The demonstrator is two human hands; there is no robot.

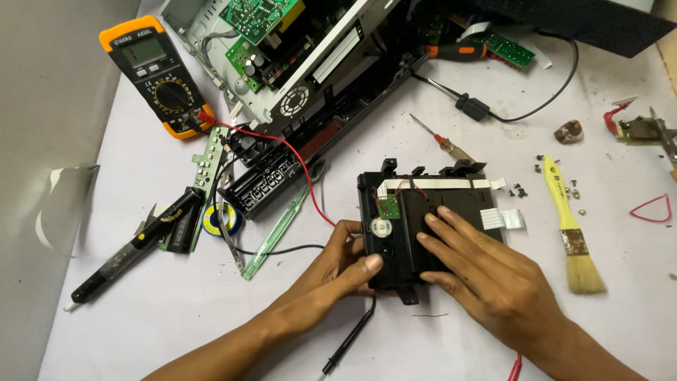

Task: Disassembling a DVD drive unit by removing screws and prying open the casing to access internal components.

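Observation:
A black plastic drive module [423, 204] lies on the white table [197, 303], with a small green circuit board, a white gear and white ribbon cables on it. My left hand [338, 264] grips its near left edge, thumb lying over the top. My right hand [486, 271] rests flat on the module's top, fingers spread and pointing to the far left. Neither hand holds a tool.
An opened player chassis [303, 63] with green boards sits at the back. A yellow multimeter [159, 74] with red and black leads stands far left. A soldering iron [134, 247], a solder-wick reel [223, 221], a red-handled screwdriver [443, 140], a yellow brush [570, 226] and loose screws [522, 190] lie around.

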